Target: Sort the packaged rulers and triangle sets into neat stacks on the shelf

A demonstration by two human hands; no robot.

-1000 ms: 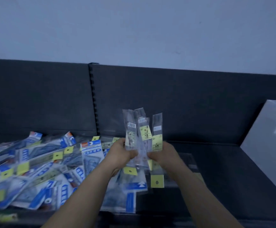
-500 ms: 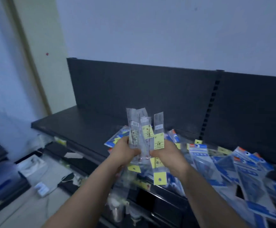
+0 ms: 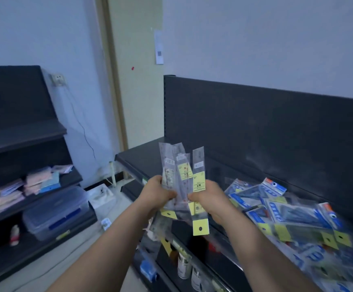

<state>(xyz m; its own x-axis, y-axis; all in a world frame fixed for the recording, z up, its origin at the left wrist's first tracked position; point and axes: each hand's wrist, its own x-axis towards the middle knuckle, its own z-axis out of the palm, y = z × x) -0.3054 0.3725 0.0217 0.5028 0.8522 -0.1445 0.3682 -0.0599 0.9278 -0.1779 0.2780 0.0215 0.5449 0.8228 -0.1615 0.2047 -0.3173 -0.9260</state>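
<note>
Both my hands hold a fanned bundle of packaged rulers (image 3: 181, 178), clear sleeves with yellow labels, upright in front of me. My left hand (image 3: 156, 196) grips the bundle's left side and my right hand (image 3: 208, 199) grips its right side. The bundle hangs above the left end of the black shelf (image 3: 142, 157). A loose pile of triangle sets (image 3: 293, 220) in blue and clear packets, mixed with more yellow-tagged ruler packets, covers the shelf at the right.
The shelf's dark back panel (image 3: 255, 127) rises behind the pile. Lower shelves below hold small bottles (image 3: 184, 267). At the left stands another dark shelf unit (image 3: 24, 131) with paper packs and a clear plastic box (image 3: 55, 209). Grey floor lies between the two units.
The view has swung to the left, so the pile of packets now lies at the right. My hands keep the same grip on the ruler bundle.
</note>
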